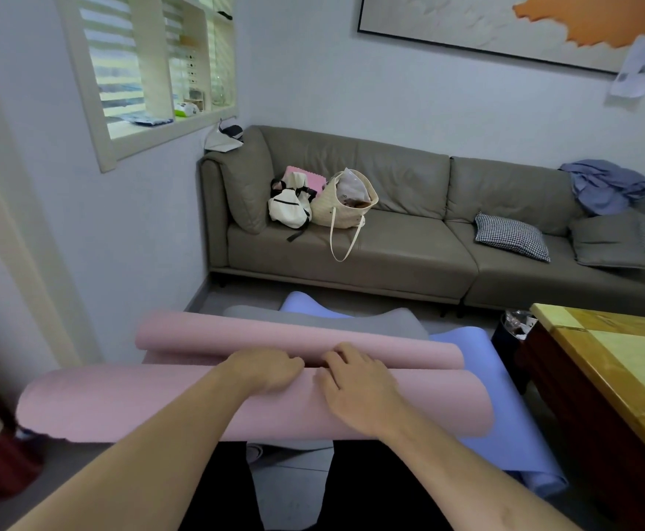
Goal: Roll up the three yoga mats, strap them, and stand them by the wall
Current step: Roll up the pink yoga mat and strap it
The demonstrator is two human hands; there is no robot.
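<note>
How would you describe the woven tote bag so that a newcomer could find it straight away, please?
Look at the grey sofa against the far wall, at its left-hand seat. Two bags sit there side by side: the woven tote bag is the right one, cream, open-topped and stuffed, one long handle dangling over the seat edge, unlike the white black-strapped backpack.

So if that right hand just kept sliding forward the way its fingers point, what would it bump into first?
Most likely the far curled end of the pink yoga mat, lying just beyond the fingertips of the right hand. The grey mat lies behind it, though depth is hard to judge.

The grey mat (351,320) lies mostly hidden behind the pink mat (160,404); left-hand fingers (294,367) curl out of sight.
</note>
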